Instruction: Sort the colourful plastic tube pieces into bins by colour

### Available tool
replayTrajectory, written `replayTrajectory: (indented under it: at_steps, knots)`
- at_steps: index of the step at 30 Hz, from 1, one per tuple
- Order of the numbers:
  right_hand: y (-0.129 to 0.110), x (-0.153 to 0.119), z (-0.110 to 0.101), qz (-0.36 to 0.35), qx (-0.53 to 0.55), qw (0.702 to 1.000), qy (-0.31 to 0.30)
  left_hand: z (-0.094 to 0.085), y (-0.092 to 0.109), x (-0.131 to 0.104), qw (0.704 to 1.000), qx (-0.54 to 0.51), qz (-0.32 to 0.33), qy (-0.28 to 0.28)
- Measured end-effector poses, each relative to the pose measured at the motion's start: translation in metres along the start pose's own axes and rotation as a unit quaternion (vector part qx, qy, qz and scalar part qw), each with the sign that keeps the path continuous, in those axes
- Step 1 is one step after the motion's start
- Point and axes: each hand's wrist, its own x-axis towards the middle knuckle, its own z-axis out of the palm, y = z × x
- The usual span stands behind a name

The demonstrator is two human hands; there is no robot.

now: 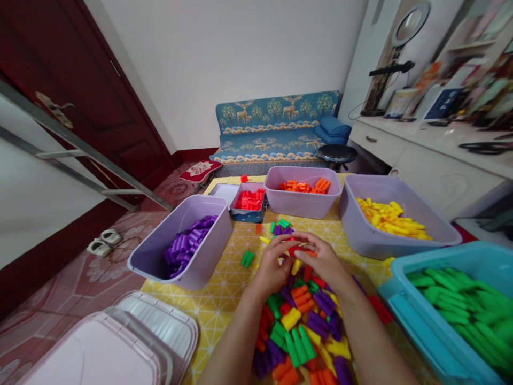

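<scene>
My left hand [273,263] and my right hand [324,259] meet above a mixed pile of ribbed plastic blocks [298,345]. Both have curled fingers, and a small red plastic block [293,249] sits between their fingertips. An orange block [310,253] shows by my right thumb; whether it is held or lies behind is unclear. Just below the fingers is a yellow block [296,266]. Green, purple, orange, red and yellow blocks make up the pile under my forearms. My left fingertips are partly hidden.
Around the yellow patterned cloth [216,267] stand bins of purple [212,262], orange [304,206], yellow [368,240] and green blocks [404,299]. A tin [247,216] contains red blocks. Lids [100,353] lie at lower left. A loose green block [247,259] lies left of my hands.
</scene>
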Motion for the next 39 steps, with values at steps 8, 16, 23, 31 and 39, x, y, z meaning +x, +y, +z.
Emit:
replayTrajectory:
  at_steps: [8, 16, 23, 31, 39]
  knots:
    - [0.002, 0.0, -0.005, -0.006, -0.063, 0.998, -0.003, -0.014, 0.011, 0.005, 0.997, 0.078, -0.004, -0.029]
    - [0.032, 0.001, -0.005, -0.053, -0.288, 0.955, -0.042, -0.005, -0.016, -0.002, 0.974, 0.175, 0.008, -0.144]
    - [0.009, -0.032, -0.009, -0.063, -0.338, 0.937, 0.058, -0.026, 0.026, -0.021, 0.966, 0.24, -0.035, -0.09]
    - [0.021, -0.181, -0.007, -0.097, -0.489, 0.862, 0.094, -0.026, 0.065, -0.157, 0.934, 0.341, -0.076, -0.073]
    - [0.052, -0.225, 0.003, -0.06, -0.569, 0.818, 0.053, -0.005, 0.057, -0.199, 0.928, 0.342, -0.12, -0.087]
